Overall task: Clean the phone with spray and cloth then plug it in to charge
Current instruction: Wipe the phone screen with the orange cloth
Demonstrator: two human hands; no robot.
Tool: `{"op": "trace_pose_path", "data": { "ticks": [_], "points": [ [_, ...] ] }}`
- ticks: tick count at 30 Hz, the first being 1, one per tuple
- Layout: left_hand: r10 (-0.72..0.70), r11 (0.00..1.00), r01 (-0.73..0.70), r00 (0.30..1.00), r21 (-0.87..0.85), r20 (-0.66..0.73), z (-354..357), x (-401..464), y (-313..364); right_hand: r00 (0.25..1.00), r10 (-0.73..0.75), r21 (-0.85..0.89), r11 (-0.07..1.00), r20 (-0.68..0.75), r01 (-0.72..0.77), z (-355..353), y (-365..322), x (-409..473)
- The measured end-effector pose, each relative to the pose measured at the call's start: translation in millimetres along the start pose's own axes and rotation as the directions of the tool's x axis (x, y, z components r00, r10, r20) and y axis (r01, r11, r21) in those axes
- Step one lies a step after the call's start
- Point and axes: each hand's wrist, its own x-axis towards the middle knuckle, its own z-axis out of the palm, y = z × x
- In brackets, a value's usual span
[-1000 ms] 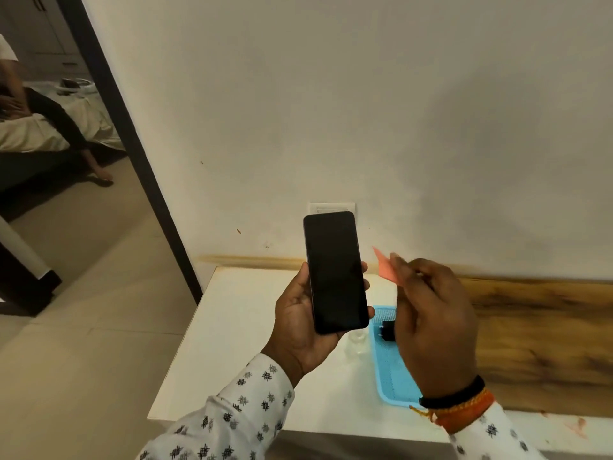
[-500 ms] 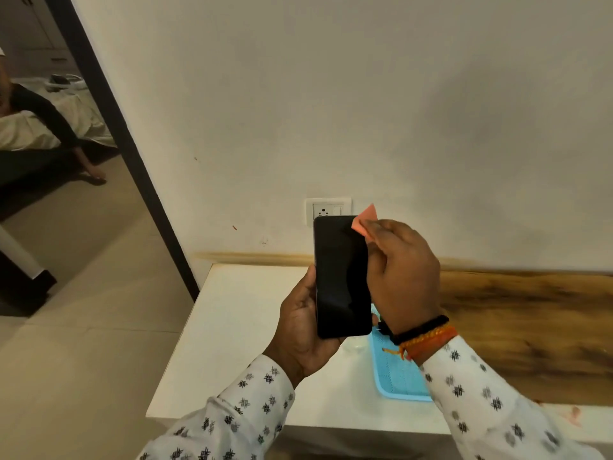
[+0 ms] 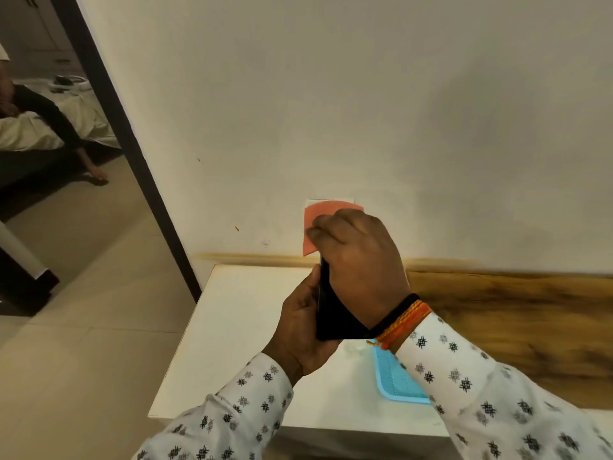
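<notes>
My left hand (image 3: 300,330) holds a black phone (image 3: 331,317) upright above the white table (image 3: 238,333), screen facing me. My right hand (image 3: 358,257) presses an orange-pink cloth (image 3: 315,224) against the top of the phone's screen and covers most of the phone. Only the phone's lower left part shows. A wall socket (image 3: 328,202) is almost fully hidden behind the cloth. No spray bottle can be made out; a small clear object (image 3: 355,348) lies just under the phone.
A blue perforated tray (image 3: 394,383) lies on the table under my right forearm. A wooden surface (image 3: 517,323) runs along the wall to the right. A dark door frame (image 3: 132,141) stands left, with a person resting on a bed (image 3: 43,127) beyond.
My right hand brought the cloth from beside the phone onto its screen and spread it over the top. The phone tilted slightly and my view shifted a little.
</notes>
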Motion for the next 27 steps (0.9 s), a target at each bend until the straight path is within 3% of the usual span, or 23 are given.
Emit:
{"op": "trace_pose_path", "data": {
  "ticks": [2,7,15,18,27],
  "points": [
    [0.008,1.0,-0.008,1.0,0.006,0.021,-0.2,-0.7,0.6,1.0,-0.003,-0.002,1.0,0.018,0.003,-2.8,3.8,3.1],
    [0.007,0.999,-0.009,0.998,0.046,0.059,0.7,2.1,2.7,0.977,0.214,0.056,0.976,-0.013,-0.213,-12.3,26.2,5.6],
    [-0.006,0.999,0.0,0.994,0.052,0.113,5.1,3.1,-2.9,0.864,0.497,0.302,0.839,-0.084,-0.453,-9.5,27.5,-24.3],
    [0.002,1.0,-0.004,0.996,0.022,0.087,6.4,1.3,-4.0,0.847,0.52,0.298,0.831,-0.113,-0.47,-9.6,21.3,-38.9],
    [0.049,0.999,-0.049,0.998,-0.016,0.034,7.7,5.7,10.6,0.906,0.412,0.155,0.905,-0.096,-0.396,4.5,-3.3,-89.5]
  ]
}}
